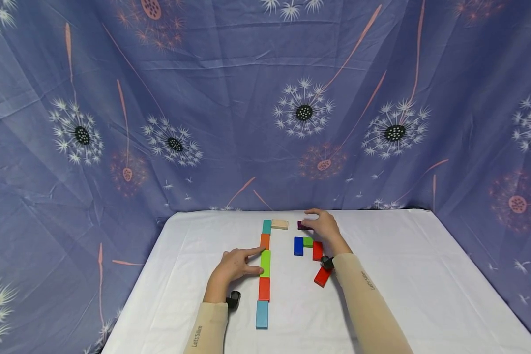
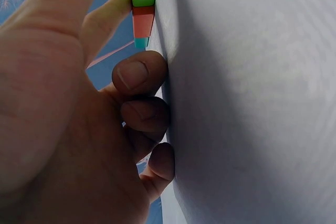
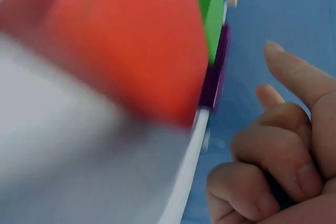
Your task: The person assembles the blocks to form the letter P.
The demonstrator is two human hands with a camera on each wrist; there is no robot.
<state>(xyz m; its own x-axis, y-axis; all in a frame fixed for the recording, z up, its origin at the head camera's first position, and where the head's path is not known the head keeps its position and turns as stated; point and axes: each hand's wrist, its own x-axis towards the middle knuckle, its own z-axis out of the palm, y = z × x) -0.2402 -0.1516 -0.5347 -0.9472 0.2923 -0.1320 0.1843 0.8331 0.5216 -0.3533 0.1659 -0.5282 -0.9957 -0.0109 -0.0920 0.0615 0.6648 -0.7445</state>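
Head view overlooks blocks (image 1: 266, 263); wrist views sit near.

One counter (image 1: 181, 275) holds eleven blocks (image 1: 265, 264): three red, two green, two light blue, one orange, one dark blue, one purple, one beige. Two hands (image 1: 235, 265) show in the frame's lower half.

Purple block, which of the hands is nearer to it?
Right. The right hand is close by the purple block; the left hand is farther away, beside the light green block.
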